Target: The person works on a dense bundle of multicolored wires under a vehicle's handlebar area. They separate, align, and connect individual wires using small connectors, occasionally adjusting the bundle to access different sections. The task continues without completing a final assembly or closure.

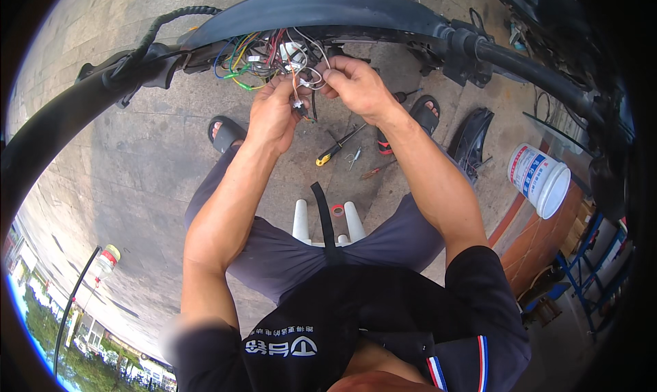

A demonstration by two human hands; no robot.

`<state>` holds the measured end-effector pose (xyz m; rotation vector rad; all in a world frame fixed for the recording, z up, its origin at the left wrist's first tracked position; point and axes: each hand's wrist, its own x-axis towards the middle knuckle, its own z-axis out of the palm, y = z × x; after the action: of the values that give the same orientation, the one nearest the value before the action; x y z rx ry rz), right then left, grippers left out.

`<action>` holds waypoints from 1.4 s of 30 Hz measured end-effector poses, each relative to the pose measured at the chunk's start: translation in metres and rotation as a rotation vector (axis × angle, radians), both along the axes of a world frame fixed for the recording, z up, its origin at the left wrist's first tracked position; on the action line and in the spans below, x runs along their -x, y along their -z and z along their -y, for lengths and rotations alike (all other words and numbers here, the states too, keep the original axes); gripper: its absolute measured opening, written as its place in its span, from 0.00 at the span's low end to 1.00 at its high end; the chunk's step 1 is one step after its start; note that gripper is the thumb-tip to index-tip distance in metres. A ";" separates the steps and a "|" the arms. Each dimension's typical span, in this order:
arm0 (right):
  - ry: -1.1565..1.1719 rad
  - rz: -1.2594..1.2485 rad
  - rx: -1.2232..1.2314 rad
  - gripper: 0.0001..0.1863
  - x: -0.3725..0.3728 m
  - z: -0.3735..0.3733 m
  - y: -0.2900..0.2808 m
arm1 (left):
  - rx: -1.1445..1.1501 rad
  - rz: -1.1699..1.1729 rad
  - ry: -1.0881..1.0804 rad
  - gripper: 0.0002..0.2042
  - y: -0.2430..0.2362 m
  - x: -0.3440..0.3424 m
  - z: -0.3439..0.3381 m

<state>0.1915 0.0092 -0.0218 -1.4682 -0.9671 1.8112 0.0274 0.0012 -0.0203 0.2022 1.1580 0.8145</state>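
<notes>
Along the near edge of the frame (pixel 315 12), loose wires (pixel 256 53) are held from both sides.
The left hand (pixel 277 108) closes on thin leads (pixel 295 83), a white plug (pixel 298 105) by its fingers; the right hand (pixel 352 84) pinches a pale wire (pixel 326 57), its fingertips narrow. Held out from the frame, these strands probably keep clear of the tangle, which crowds the fingers; the frame's overhang hides where they start. Nearer than the frame, a yellow screwdriver (pixel 326 159) and a red one (pixel 371 173) lie on the ground (pixel 178 111), handily within reach, I judge. Well apart from the frame, toward its right end, stands a bucket (pixel 540 176), out of the way.
</notes>
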 end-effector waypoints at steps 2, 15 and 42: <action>0.006 -0.018 -0.010 0.09 0.000 0.000 0.000 | -0.002 -0.001 -0.002 0.07 0.000 0.000 0.000; -0.056 0.013 -0.020 0.08 -0.002 -0.001 0.007 | -0.013 -0.011 -0.007 0.07 0.000 0.001 0.000; -0.044 -0.039 0.000 0.07 -0.001 0.001 0.010 | -0.014 -0.009 -0.003 0.08 -0.002 0.001 0.001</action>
<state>0.1928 0.0084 -0.0316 -1.4167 -0.9872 1.8636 0.0261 0.0006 -0.0185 0.2164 1.1619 0.8249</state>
